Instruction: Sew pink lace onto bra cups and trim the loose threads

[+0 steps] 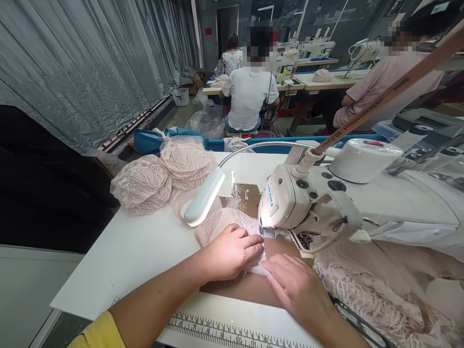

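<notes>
A white sewing machine point(326, 203) stands on the white table point(137, 251). A piece of pale pink lace fabric point(221, 223) lies under its needle end. My left hand point(232, 251) rests flat on the lace, fingers stretched toward the needle. My right hand point(297, 285) lies flat beside it, fingertips pressing the fabric's near edge on a brown plate point(250, 287). Both hands hold the lace down; neither grips it.
A pile of pink lace cups point(163, 176) sits at the table's back left. A gooseneck lamp point(205, 195) shines over the work. More lace point(380, 299) is heaped at the right. A printed ruler point(224, 331) runs along the near edge. Other people sit at machines behind.
</notes>
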A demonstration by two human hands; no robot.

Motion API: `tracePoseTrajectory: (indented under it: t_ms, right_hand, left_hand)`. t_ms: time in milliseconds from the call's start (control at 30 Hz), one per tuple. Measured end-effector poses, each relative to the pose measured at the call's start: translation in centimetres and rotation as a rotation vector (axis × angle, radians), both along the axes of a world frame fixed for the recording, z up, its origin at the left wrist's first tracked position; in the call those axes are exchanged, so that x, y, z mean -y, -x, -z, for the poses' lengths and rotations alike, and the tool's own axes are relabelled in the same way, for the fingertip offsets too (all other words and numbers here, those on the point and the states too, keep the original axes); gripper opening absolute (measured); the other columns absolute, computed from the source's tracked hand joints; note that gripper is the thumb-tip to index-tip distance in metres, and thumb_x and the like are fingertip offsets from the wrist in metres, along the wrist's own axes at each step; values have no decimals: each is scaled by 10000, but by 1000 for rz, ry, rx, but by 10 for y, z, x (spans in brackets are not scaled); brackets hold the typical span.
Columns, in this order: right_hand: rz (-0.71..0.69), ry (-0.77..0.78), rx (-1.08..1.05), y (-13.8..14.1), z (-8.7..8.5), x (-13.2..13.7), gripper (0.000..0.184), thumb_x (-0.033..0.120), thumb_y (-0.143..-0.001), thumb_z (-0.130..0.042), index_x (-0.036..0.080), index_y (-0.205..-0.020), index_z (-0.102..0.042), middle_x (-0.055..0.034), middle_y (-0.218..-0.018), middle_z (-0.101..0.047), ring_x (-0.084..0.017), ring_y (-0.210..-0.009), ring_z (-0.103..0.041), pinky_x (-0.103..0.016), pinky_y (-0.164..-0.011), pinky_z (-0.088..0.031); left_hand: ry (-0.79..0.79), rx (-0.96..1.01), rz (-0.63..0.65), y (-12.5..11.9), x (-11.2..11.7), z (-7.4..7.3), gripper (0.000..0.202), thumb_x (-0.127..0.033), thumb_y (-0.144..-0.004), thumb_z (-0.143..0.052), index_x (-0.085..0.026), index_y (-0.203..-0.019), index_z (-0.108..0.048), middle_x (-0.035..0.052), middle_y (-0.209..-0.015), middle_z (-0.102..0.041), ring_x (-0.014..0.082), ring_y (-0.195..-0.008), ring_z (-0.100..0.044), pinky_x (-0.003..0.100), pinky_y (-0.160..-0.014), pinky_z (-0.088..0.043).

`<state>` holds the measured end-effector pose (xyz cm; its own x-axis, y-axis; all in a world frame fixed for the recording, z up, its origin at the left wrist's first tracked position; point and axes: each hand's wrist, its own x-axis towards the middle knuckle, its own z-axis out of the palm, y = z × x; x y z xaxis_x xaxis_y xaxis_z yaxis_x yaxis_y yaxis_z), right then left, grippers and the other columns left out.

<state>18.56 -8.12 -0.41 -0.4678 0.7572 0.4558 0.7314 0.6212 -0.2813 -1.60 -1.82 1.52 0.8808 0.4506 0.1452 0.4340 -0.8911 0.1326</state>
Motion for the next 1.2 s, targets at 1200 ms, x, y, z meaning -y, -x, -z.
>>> tracePoseTrajectory:
  t_ms: [1200]
  right_hand:
    - [133,-42,205,1,7,-13,391,86,-846,-383,130,-1083,-691,-56,-817,-681,-174,-653,-606,-271,-457,-429]
  left_hand:
    - [33,125,-107,2,-20,14,392,-129,-865,-481,-159,-1248,-561,110,-1272,-588,235,-979,-504,393,-871,-420]
